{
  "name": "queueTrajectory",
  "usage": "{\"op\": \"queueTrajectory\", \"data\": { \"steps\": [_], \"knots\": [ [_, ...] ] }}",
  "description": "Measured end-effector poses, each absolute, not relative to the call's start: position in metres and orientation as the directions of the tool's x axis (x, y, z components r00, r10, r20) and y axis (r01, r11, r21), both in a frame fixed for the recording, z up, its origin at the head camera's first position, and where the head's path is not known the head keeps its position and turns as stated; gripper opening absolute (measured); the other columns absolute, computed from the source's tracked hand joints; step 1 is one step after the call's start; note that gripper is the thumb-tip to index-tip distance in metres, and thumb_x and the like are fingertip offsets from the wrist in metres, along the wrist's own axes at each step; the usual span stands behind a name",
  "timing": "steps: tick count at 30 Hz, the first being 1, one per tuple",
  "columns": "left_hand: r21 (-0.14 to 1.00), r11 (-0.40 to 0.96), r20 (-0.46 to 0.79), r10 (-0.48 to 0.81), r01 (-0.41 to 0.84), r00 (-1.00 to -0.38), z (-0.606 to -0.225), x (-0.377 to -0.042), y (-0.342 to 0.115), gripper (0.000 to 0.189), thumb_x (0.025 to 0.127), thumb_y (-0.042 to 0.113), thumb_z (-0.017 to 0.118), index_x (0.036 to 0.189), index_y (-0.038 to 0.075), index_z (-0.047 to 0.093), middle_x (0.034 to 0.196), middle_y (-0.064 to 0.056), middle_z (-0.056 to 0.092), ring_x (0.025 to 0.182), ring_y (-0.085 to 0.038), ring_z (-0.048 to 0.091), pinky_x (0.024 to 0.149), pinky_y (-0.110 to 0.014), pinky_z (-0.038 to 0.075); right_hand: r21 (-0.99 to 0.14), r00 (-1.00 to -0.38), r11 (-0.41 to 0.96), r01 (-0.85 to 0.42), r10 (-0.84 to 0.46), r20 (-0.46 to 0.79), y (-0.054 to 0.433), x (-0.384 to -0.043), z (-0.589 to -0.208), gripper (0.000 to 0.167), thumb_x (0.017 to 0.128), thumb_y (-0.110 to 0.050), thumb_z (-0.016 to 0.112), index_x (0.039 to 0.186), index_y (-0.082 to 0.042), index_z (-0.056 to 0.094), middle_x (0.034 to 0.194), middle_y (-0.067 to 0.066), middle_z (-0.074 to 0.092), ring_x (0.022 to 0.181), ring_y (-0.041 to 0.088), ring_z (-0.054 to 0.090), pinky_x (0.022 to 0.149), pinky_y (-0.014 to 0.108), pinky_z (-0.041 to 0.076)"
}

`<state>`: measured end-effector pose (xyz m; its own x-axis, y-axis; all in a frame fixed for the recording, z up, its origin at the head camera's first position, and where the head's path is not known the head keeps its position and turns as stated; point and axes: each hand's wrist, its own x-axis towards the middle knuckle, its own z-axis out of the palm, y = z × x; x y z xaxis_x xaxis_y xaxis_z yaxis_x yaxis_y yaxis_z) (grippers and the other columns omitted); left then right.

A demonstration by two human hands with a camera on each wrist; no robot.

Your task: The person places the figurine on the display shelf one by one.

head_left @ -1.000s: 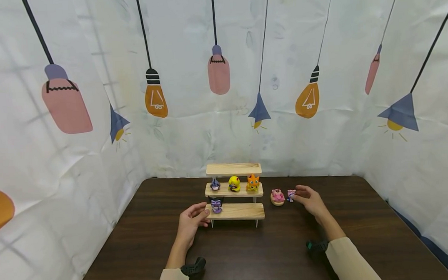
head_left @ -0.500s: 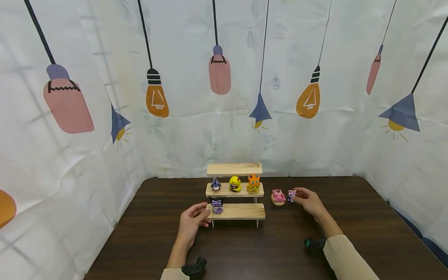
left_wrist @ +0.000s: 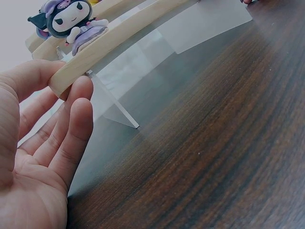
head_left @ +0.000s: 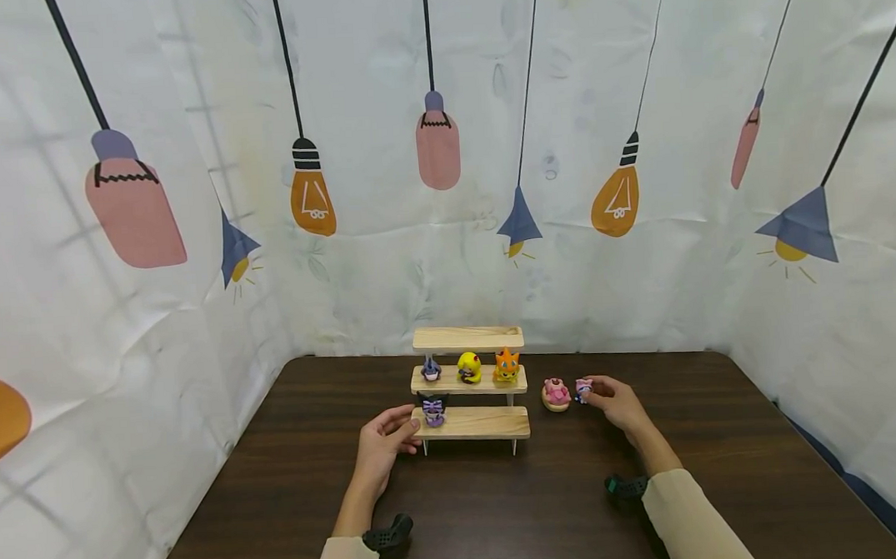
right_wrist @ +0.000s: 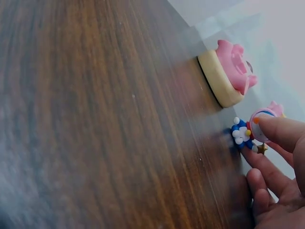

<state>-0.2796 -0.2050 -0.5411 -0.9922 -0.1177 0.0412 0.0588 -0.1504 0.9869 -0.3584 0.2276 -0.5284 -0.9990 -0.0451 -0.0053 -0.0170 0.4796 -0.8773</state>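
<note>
My left hand [head_left: 383, 441] grips the left end of the lowest tier of a wooden three-tier display stand [head_left: 484, 422], thumb above and fingers below in the left wrist view. By that thumb a black-and-purple figurine [left_wrist: 71, 24] sits on the tier. To the right of the stand, my right hand [head_left: 625, 408] pinches a small blue-and-pink figurine [right_wrist: 242, 133] between thumb and fingers, low at the tabletop. A pink figurine on a cream base [right_wrist: 231, 71] sits just left of it.
The middle tier carries a bluish figurine [head_left: 431, 369], a yellow figurine [head_left: 468, 368] and an orange figurine [head_left: 506, 366]. The top tier [head_left: 467, 338] is bare wood. A patterned curtain [head_left: 380, 274] hangs behind the dark table [head_left: 548, 509].
My right hand's fingers have drawn in on the small figurine, and the right forearm has shifted slightly left. The left hand stays on the stand.
</note>
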Motion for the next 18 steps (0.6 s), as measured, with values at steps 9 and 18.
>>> {"op": "queueTrajectory", "data": {
  "steps": [9, 18],
  "knots": [
    [0.986, -0.154, 0.041, -0.116, 0.058, -0.992, -0.5410, -0.2793, -0.2046, 0.040, 0.092, 0.004, 0.075, 0.129, -0.007, 0.064, 0.100, -0.011, 0.073, 0.068, -0.018, 0.072, 0.061, -0.029, 0.061, -0.877, -1.000, 0.480, 0.002, -0.017, -0.012, 0.2259, -0.3557, -0.5285, 0.048, 0.102, -0.028, 0.065, 0.141, -0.002, 0.055, 0.139, 0.027, 0.057, 0.127, 0.040, 0.054, 0.104, 0.054, 0.047],
    [0.988, -0.146, 0.040, -0.120, 0.058, -0.992, -0.5404, -0.2790, -0.2045, 0.042, 0.092, 0.005, 0.075, 0.130, -0.008, 0.063, 0.100, -0.010, 0.073, 0.069, -0.017, 0.072, 0.060, -0.028, 0.061, -0.900, -1.000, 0.436, 0.020, 0.025, -0.010, 0.2249, -0.3516, -0.5284, 0.050, 0.101, -0.032, 0.066, 0.140, -0.003, 0.054, 0.137, 0.025, 0.059, 0.125, 0.036, 0.055, 0.104, 0.051, 0.047]
  ]
}}
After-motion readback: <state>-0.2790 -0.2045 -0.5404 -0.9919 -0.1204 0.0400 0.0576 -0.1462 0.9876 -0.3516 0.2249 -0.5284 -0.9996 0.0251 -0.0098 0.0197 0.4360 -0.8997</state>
